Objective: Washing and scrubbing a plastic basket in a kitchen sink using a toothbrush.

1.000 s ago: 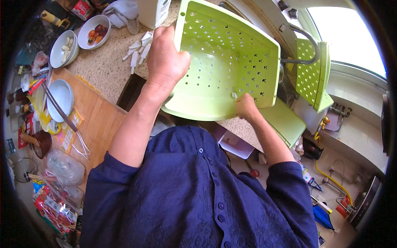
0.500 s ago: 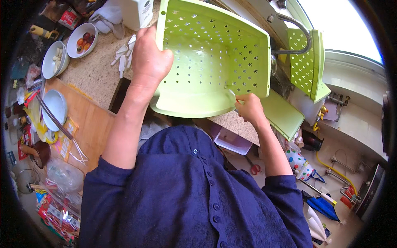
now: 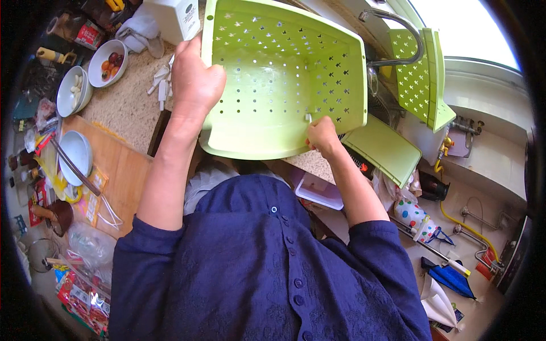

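Observation:
A light green plastic basket (image 3: 267, 85) with round and star-like holes is tilted, its inside facing me. My left hand (image 3: 196, 79) is closed round the basket's left rim and holds it up. Low in the basket, near its right corner, my right hand (image 3: 324, 138) is closed on a small toothbrush (image 3: 309, 118). Only the white head of the toothbrush shows, against the green plastic; my fingers hide the handle.
A curved metal faucet (image 3: 418, 42) rises behind the basket's right side. Another green perforated piece (image 3: 410, 79) leans by the window, and a flat green panel (image 3: 384, 149) lies lower. Left are a bowl of tomatoes (image 3: 108, 63), a second bowl (image 3: 74, 91) and a wooden board (image 3: 122, 165).
My right hand has moved a little left with the toothbrush, along the basket's lower inside, and has turned. The basket and my left hand have shifted slightly left and up in the view.

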The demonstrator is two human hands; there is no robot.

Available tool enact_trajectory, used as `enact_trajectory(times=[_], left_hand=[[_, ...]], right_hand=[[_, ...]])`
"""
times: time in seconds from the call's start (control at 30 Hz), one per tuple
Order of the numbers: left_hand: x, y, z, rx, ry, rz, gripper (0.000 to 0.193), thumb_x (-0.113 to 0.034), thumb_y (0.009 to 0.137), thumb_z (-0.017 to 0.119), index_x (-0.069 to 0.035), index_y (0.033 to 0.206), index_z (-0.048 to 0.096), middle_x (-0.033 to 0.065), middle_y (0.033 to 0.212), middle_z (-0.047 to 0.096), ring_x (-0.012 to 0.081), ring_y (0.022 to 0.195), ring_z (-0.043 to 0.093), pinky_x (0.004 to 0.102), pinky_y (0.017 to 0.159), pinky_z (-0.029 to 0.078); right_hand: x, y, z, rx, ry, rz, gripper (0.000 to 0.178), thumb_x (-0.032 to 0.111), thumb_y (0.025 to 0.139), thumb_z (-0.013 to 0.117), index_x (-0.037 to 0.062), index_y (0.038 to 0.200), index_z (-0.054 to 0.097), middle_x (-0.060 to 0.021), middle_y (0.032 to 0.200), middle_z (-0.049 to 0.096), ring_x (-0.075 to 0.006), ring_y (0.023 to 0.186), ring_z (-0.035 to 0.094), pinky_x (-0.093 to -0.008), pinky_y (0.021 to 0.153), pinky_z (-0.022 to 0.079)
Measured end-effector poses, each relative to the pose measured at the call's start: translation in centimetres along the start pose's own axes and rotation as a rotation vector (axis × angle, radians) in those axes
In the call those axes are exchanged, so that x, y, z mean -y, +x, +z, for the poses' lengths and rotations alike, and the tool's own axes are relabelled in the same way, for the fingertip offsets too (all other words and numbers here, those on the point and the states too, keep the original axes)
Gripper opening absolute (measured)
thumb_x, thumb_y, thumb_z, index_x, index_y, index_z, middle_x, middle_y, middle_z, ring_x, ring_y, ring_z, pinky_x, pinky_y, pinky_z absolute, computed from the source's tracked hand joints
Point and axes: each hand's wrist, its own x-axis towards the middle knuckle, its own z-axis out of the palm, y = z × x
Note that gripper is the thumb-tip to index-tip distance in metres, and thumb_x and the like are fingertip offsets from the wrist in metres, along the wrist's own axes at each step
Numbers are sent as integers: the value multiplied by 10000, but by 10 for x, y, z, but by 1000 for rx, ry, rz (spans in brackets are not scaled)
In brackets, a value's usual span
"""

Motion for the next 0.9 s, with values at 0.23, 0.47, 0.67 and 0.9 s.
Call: enact_trajectory(times=[0.23,0.47,0.67,0.9], left_hand=[[-5,-7,2,-6,-103,-35,409,-12,722,537,-24,1117,645,215,1086,584,367,1080,546,421,972,423],[-2,-22,11,-62,-101,-48,411,56,674,546,26,1076,627,203,1070,573,339,1012,588,385,913,453],[-6,-33,6,-76,-147,-51,430,65,675,533,37,1097,608,206,1106,539,341,1024,577,388,901,455],[-9,-42,2,-25,-129,-94,545,76,677,496,26,1218,538,224,1140,494,402,1093,487,426,1002,369]], right_hand=[[28,-15,19,-57,93,136,152,-54,777,568,-109,888,657,-194,589,646,-255,492,662,-355,431,504],[49,-12,55,-37,345,234,106,-58,805,542,-125,848,613,-209,676,671,-254,497,672,-358,439,523],[74,-43,56,34,161,136,149,-34,798,541,-115,888,629,-223,758,687,-291,534,683,-369,567,561],[22,-33,21,-267,-162,-22,149,-14,752,555,-97,717,674,-223,589,643,-308,533,679,-388,591,556]])
